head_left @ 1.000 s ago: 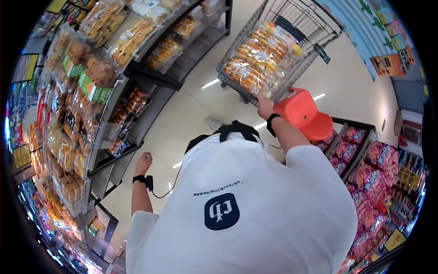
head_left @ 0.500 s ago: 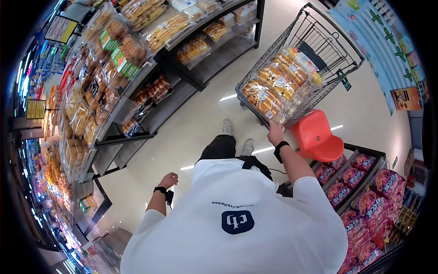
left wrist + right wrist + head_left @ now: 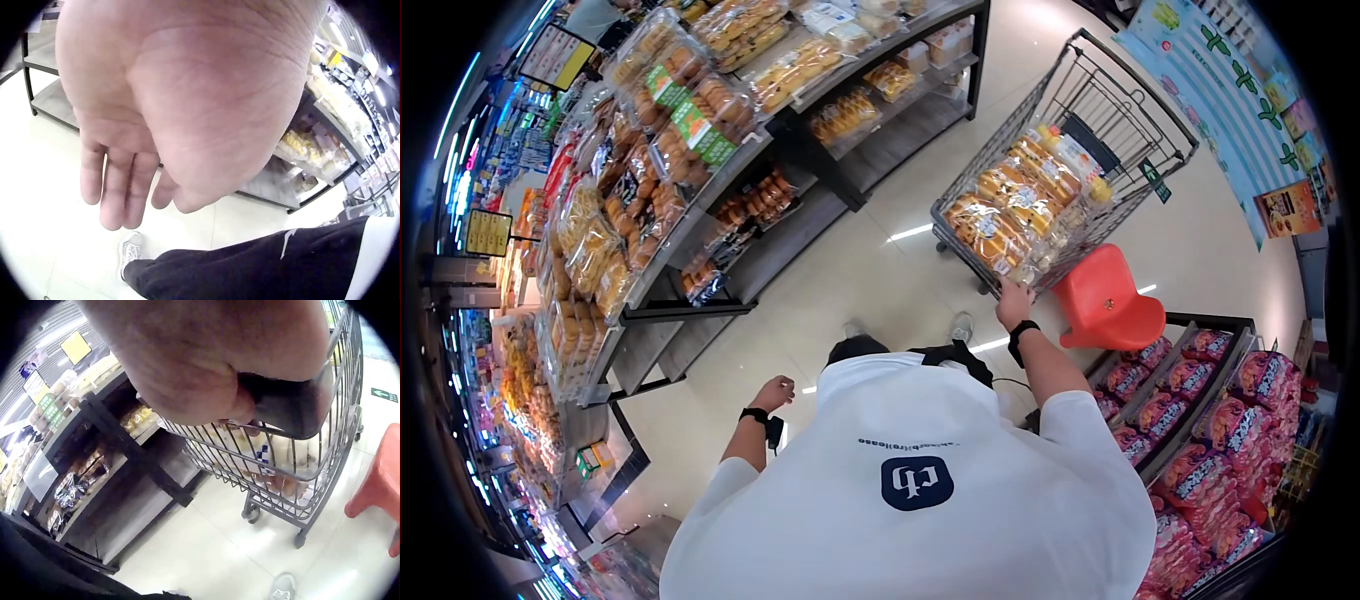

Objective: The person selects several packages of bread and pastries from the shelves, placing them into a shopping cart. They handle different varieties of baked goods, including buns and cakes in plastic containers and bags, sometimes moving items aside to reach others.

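Head view, I've got the wire shopping cart point(image 3: 1010, 128) upper right of frame. My right hand point(image 3: 1015, 303) is right of centre, touching the cart's near end, at the lower corner of the basket. Right wrist view: fingers are curled over the rim, so I read it as gripping the cart; part of the grip is hidden behind the palm. Bagged bread point(image 3: 1005, 200) fills the near half of the basket, just beyond that hand. Red stool point(image 3: 1105, 300) sits just right of the hand and near the cart.

My left hand point(image 3: 773, 393) hangs lower left of centre, well apart from the cart. Left wrist view: fingers loosely bent, palm showing, nothing held. Bread shelves point(image 3: 820, 170) run upper left, apart from it. Pink packs point(image 3: 1210, 420) are stacked lower right, below the stool.
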A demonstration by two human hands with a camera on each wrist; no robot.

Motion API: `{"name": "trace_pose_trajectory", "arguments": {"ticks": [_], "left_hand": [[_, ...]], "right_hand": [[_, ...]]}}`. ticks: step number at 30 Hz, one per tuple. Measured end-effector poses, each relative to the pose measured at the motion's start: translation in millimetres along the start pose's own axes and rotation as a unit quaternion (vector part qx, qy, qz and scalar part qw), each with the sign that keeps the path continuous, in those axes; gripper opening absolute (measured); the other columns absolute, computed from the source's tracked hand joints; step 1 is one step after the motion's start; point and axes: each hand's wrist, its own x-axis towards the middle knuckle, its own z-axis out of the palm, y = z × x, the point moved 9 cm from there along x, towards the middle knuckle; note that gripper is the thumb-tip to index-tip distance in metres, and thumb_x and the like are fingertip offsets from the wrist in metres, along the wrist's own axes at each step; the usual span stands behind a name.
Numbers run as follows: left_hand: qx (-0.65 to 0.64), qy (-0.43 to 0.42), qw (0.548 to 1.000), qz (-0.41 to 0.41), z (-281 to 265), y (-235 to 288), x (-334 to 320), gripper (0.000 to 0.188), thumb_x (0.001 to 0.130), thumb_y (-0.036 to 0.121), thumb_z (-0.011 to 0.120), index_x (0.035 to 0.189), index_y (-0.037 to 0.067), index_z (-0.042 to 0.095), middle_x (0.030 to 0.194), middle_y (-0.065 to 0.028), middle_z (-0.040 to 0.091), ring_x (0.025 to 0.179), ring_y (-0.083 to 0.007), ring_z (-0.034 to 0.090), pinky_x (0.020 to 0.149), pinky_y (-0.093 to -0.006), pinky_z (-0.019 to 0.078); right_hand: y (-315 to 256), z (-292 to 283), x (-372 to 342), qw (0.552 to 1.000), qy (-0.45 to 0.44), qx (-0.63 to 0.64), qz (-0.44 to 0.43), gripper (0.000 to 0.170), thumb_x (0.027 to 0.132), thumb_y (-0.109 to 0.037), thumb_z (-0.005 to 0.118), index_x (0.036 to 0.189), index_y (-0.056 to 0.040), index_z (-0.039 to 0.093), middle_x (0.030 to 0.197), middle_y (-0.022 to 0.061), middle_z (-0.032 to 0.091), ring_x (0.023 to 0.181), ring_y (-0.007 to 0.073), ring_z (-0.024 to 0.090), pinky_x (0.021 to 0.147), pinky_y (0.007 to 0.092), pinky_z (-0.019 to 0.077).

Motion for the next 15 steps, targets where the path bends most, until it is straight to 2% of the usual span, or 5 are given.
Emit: {"name": "trace_pose_trajectory", "arguments": {"ticks": [5,7,9,15], "left_hand": [[0.007,-0.013,0.999,0.03,-52,-41,25,0.029,0.092,0.02,0.053,0.109,-0.003,0.057,0.087,-0.0137,0.066,0.074,-0.0202,0.065,0.07,-0.0316,0.0526],[0.004,-0.006,1.0,0.027,-80,-58,19,0.029,0.092,0.02,0.053,0.109,-0.003,0.057,0.087,-0.0136,0.067,0.073,-0.0203,0.065,0.069,-0.0316,0.0526],[0.013,-0.004,1.0,0.025,-111,-72,22,0.029,0.092,0.02,0.053,0.109,-0.003,0.057,0.086,-0.0135,0.067,0.073,-0.0204,0.065,0.068,-0.0316,0.0526],[0.055,0.008,0.998,-0.04,-190,-160,28,0.031,0.09,0.023,0.054,0.107,-0.002,0.058,0.085,-0.0139,0.067,0.071,-0.0202,0.066,0.066,-0.0312,0.0523]], "right_hand": [[-36,14,14,1.0,0.008,-0.012,0.018,0.028,0.076,-0.001,0.057,0.1,-0.0158,0.06,0.097,0.0102,0.065,0.105,0.0321,0.053,0.094,0.0507,0.0318],[-51,23,23,0.998,0.005,-0.045,0.04,0.021,0.085,-0.009,0.055,0.103,-0.0177,0.06,0.099,0.006,0.066,0.103,0.0303,0.054,0.088,0.0499,0.0328],[-67,33,34,0.997,0.018,-0.061,0.04,0.018,0.086,-0.012,0.055,0.103,-0.0178,0.061,0.099,0.0051,0.067,0.102,0.0309,0.054,0.085,0.0499,0.0333],[-122,45,44,0.995,0.024,-0.033,0.092,0.02,0.086,-0.013,0.054,0.104,-0.0157,0.061,0.101,0.0119,0.066,0.108,0.0337,0.053,0.094,0.0564,0.0332]]}}
